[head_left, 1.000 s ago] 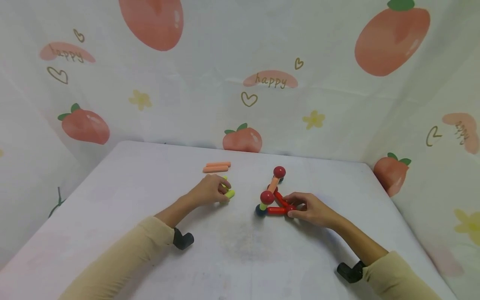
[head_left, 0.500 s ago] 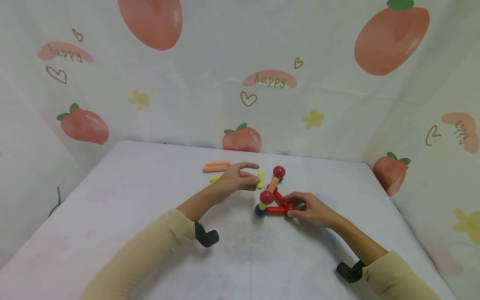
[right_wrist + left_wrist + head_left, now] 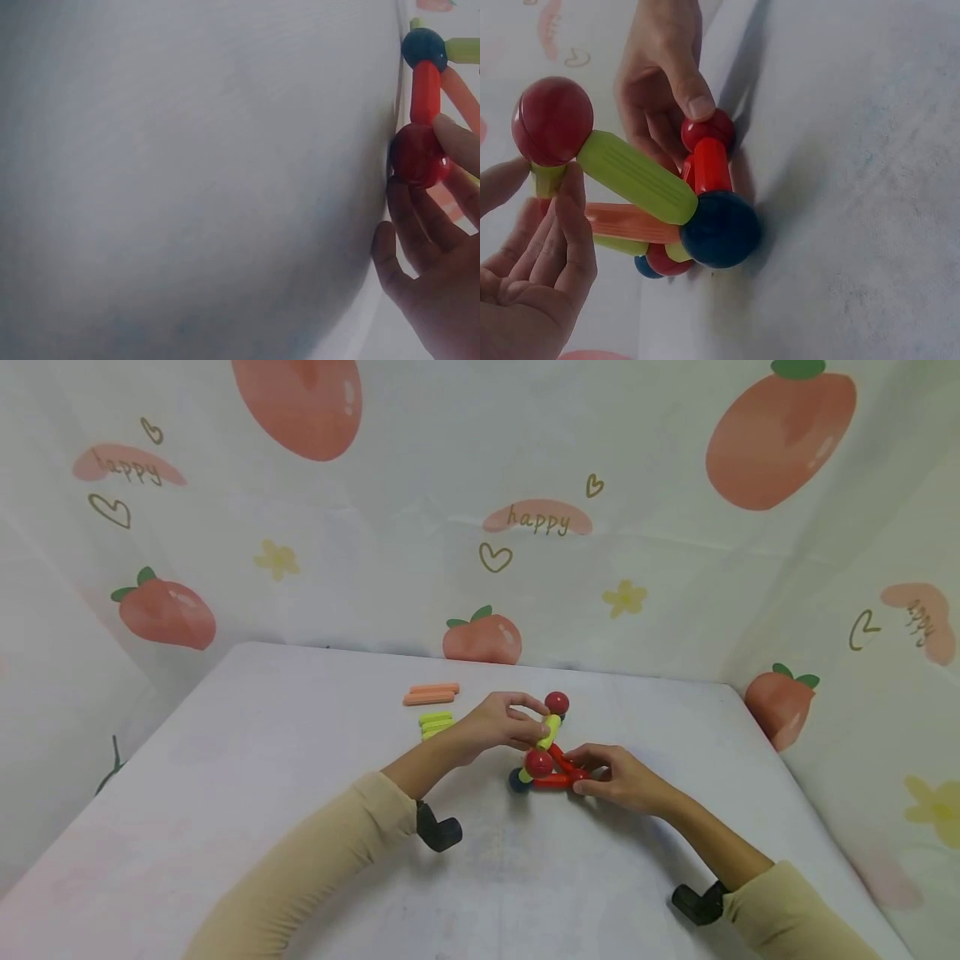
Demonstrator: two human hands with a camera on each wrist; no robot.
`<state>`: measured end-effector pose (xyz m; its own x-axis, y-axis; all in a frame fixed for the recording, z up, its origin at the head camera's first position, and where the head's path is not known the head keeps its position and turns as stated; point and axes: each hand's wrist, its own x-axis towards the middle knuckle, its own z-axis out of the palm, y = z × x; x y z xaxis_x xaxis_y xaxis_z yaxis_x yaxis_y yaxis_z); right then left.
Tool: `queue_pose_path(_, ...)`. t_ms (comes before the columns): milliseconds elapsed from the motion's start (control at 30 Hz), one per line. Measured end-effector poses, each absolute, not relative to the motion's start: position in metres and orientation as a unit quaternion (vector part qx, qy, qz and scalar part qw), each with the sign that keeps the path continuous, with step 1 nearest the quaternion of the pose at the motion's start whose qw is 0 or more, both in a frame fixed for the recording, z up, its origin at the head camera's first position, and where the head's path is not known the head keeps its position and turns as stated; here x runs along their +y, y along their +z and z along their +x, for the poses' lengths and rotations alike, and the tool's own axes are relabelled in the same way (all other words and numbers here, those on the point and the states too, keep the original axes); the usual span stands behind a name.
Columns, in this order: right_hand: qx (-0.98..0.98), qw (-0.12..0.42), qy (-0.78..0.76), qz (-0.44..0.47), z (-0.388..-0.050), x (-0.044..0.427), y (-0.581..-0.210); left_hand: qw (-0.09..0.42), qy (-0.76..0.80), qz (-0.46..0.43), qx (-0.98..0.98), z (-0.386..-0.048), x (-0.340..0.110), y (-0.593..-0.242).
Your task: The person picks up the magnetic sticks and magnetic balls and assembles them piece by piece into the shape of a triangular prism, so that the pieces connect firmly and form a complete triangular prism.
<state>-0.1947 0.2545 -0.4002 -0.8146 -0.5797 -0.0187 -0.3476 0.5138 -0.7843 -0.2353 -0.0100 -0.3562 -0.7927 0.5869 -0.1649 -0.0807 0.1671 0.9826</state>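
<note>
My left hand (image 3: 495, 722) pinches a yellow-green rod (image 3: 550, 732) between thumb and fingers, above a frame of magnetic-looking balls and rods. One end of that rod meets a red ball (image 3: 553, 120), which tops a slanted yellow-green rod (image 3: 637, 178) rising from a dark blue ball (image 3: 720, 229). An orange rod (image 3: 634, 223) lies lower in the frame, partly behind the left fingers. My right hand (image 3: 618, 777) holds the red ball (image 3: 420, 156) at the right corner, where two red rods (image 3: 552, 781) join. Another red ball (image 3: 557, 702) stands at the far end.
Two orange rods (image 3: 430, 698) lie side by side at the back of the white table (image 3: 337, 852). Several yellow-green rods (image 3: 437, 725) lie just in front of them, partly behind the left wrist. A printed cloth (image 3: 375, 568) hangs behind the table.
My left hand has picked up a yellow-green rod from the loose ones and carried it right to the frame's top. The near red ball has shifted slightly. My right hand has stayed in place.
</note>
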Motion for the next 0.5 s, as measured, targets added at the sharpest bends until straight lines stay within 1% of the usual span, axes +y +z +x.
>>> queue_pose_path(200,0.859,0.139,-0.411,-0.271,-0.1945,0.2539,-0.3992,0.281,0.621,0.19,0.707,-0.2322,-0.0108,-0.3536)
queue_pose_path(433,0.861,0.139,-0.408,-0.271,-0.1948,0.2538,-0.3993,0.238,0.603,0.16,0.744,-0.2366,-0.0078,-0.3507)
queue_pose_path(500,0.862,0.136,-0.405,-0.272,-0.1954,0.2541,-0.4003,0.234,0.6,0.157,0.749,-0.239,-0.0069,-0.35)
